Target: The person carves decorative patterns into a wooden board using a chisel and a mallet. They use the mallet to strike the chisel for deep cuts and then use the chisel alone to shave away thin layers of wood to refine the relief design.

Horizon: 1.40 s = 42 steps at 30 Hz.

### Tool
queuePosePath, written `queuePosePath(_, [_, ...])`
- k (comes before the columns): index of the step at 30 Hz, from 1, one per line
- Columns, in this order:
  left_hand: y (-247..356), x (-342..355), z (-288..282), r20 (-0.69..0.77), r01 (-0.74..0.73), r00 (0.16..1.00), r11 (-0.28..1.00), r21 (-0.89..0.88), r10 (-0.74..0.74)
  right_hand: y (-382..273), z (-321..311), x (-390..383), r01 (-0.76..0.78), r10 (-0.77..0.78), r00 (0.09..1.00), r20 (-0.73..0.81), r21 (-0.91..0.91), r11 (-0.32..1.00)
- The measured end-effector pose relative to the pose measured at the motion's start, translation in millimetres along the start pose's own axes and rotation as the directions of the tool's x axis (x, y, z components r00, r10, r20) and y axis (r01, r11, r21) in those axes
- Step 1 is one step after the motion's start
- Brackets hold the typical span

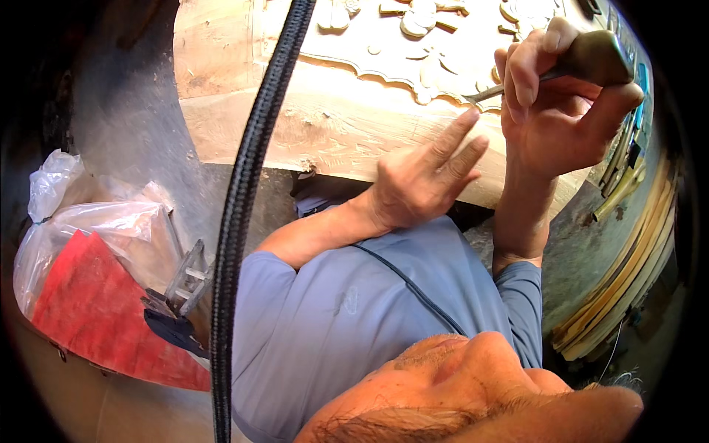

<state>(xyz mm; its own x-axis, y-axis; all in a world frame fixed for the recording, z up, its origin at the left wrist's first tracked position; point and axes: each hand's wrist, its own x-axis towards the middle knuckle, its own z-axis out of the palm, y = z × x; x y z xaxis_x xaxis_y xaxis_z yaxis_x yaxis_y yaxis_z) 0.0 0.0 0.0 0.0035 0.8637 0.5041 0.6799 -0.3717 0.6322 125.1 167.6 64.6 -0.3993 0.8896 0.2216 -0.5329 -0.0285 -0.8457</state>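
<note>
A pale wooden board [281,125] with raised carved motifs and a scalloped border fills the top of the head view. My right hand [550,118] grips a carving tool with a dark rounded handle [598,55]; its thin metal shaft [487,94] reaches left to the scalloped border. My left hand [417,181] has its fingers stretched out toward that tip, over the plain lower band of the board. The index fingertip lies just below the tip; I cannot tell whether they touch.
A black braided cable [247,207] crosses the view vertically. At left lie clear plastic bags [118,221], a red sheet [96,310] and a grey metal object [188,280]. Right of the board are several hand tools [617,184] and a stack of thin boards [620,273].
</note>
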Motion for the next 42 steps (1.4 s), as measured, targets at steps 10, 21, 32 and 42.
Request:
queuePosePath(10, [-3, -2, 8, 0.09, -0.048, 0.995, 0.998, 0.046, 0.044, 10, -4, 0, 0.04, -0.04, 0.998, 0.041, 0.01, 0.999])
queuePosePath(21, [-2, 0, 5, 0.154, -0.063, 0.987, 0.995, 0.084, 0.049, 9, 2, -1, 0.033, -0.033, 0.999, -0.011, 0.023, 0.999])
queuePosePath(32, [-6, -3, 12, 0.119, -0.115, 0.987, 0.99, 0.079, 0.105, 10, 2, -3, 0.051, -0.05, 0.998, 0.042, -0.027, 0.998])
queuePosePath(42, [-9, -5, 18, 0.051, -0.148, 0.988, 0.988, 0.038, 0.145, 11, 0, -16, 0.096, -0.095, 0.994, 0.057, -0.022, 0.995])
